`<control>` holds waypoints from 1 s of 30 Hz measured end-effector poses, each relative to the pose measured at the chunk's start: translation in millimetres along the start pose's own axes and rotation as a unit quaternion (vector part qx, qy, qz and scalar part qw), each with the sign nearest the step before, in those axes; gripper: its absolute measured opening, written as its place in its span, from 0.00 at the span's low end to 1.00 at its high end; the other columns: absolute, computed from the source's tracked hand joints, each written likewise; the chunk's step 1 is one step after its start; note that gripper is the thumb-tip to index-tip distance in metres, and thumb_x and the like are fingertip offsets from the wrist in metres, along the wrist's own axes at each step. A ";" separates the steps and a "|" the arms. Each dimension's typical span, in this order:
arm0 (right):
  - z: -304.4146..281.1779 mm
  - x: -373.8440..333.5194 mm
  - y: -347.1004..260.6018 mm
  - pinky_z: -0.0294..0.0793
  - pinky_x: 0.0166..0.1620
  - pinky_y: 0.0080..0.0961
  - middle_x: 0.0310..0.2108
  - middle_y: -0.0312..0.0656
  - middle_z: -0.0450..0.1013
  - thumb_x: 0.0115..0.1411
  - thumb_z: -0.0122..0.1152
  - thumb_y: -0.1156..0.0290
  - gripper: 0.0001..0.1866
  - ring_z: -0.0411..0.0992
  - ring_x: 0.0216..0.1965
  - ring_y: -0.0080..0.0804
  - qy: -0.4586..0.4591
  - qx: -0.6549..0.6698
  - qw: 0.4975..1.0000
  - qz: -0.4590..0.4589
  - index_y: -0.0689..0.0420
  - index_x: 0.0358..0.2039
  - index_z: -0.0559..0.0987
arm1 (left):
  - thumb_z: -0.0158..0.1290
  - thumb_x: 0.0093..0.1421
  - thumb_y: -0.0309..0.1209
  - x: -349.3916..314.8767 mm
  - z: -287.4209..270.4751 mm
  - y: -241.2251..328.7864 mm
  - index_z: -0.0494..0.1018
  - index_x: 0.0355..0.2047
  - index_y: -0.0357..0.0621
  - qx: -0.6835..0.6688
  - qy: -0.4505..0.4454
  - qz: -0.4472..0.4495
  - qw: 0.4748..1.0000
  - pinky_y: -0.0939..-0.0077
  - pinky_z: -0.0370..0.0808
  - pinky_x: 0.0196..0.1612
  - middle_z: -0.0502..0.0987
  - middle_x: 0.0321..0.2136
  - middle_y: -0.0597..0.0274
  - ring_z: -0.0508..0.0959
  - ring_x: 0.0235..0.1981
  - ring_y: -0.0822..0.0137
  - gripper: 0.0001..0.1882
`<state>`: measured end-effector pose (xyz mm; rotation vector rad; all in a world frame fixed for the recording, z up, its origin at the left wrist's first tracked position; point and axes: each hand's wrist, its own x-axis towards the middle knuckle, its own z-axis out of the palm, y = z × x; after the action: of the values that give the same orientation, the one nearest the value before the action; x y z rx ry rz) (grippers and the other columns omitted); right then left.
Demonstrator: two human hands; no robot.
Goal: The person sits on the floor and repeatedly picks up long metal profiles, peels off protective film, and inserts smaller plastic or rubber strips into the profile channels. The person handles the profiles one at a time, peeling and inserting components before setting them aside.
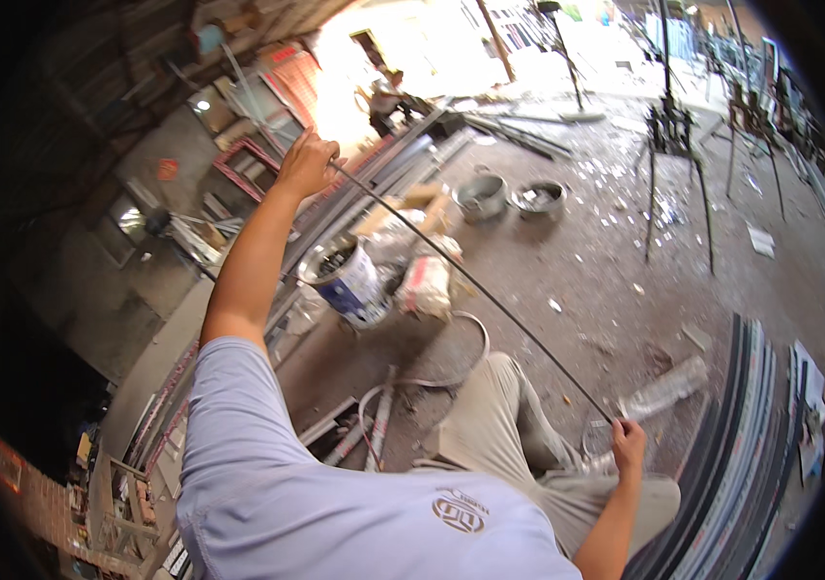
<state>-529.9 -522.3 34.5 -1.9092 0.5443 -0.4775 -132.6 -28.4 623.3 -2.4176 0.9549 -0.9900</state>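
Note:
A long, thin dark rod (485, 293) runs slantwise across the view between my two hands; whether it is stiff or a taut strip I cannot tell. My left hand (310, 165), raised on an outstretched arm at the upper left, is closed around its far end. Lower down at the right, beside my knee, my right hand (629, 443) pinches the other end. Below the rod stand a white and blue bucket (352, 293) filled with dark pieces and a white and red sack (426, 286).
Two metal pots (481, 197) stand beyond the sack. Long dark profiles (736, 435) lie stacked at my right, near a clear plastic wrapper (665, 387). Metal stands (669, 135) rise at the back right. More lengths lie along the left, and a person (390, 101) sits far off.

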 end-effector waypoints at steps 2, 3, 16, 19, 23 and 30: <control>5.2 8.3 23.8 0.75 0.35 0.28 0.26 0.42 0.80 0.66 0.65 0.68 0.12 0.76 0.28 0.28 -0.006 0.069 0.995 0.070 0.67 0.36 0.84 | 0.58 0.61 0.31 26.2 -58.2 -40.7 0.79 0.32 0.43 0.079 0.054 0.020 0.995 0.53 0.65 0.68 0.82 0.34 0.48 0.79 0.47 0.49 0.06; -0.9 8.7 23.1 0.72 0.31 0.26 0.24 0.38 0.77 0.67 0.64 0.69 0.11 0.73 0.26 0.24 -0.008 0.092 0.992 0.086 0.66 0.35 0.83 | 0.57 0.60 0.29 24.3 -55.6 -66.0 0.80 0.33 0.43 0.090 0.100 0.015 0.991 0.53 0.67 0.66 0.82 0.35 0.48 0.78 0.48 0.49 0.04; 9.0 8.2 21.5 0.62 0.20 0.23 0.19 0.32 0.69 0.71 0.62 0.67 0.14 0.64 0.17 0.18 0.032 0.169 0.979 0.106 0.60 0.28 0.77 | 0.34 0.79 0.52 26.6 -86.0 -124.0 0.67 0.29 0.41 -0.209 0.407 -0.231 0.859 0.57 0.68 0.30 0.70 0.21 0.56 0.71 0.22 0.55 0.29; 4.6 8.4 25.5 0.61 0.20 0.23 0.18 0.31 0.68 0.71 0.62 0.67 0.14 0.63 0.16 0.18 0.042 0.184 0.976 0.112 0.60 0.27 0.77 | 0.31 0.78 0.56 -0.9 -12.1 -80.7 0.66 0.30 0.40 -0.352 0.363 -0.318 0.802 0.60 0.68 0.31 0.68 0.21 0.57 0.69 0.23 0.59 0.32; -2.9 8.1 25.9 0.60 0.19 0.24 0.18 0.31 0.68 0.70 0.62 0.67 0.15 0.63 0.16 0.17 0.050 0.190 0.974 0.117 0.60 0.26 0.77 | 0.29 0.77 0.58 -90.3 164.5 11.6 0.70 0.61 0.32 -0.349 0.199 -0.417 0.815 0.52 0.70 0.62 0.76 0.55 0.30 0.74 0.58 0.34 0.39; -1.6 5.5 12.9 0.61 0.20 0.25 0.17 0.32 0.69 0.71 0.61 0.67 0.15 0.64 0.16 0.18 0.035 0.150 0.981 0.114 0.61 0.26 0.77 | 0.37 0.74 0.62 -362.8 282.0 342.4 0.70 0.19 0.49 -0.648 -0.166 -0.513 0.538 0.60 0.67 0.19 0.71 0.12 0.60 0.70 0.13 0.63 0.36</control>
<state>-528.2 -531.1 23.7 -1.5268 0.6877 -0.4505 -275.5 4.0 69.3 -4.3484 -0.3241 0.4334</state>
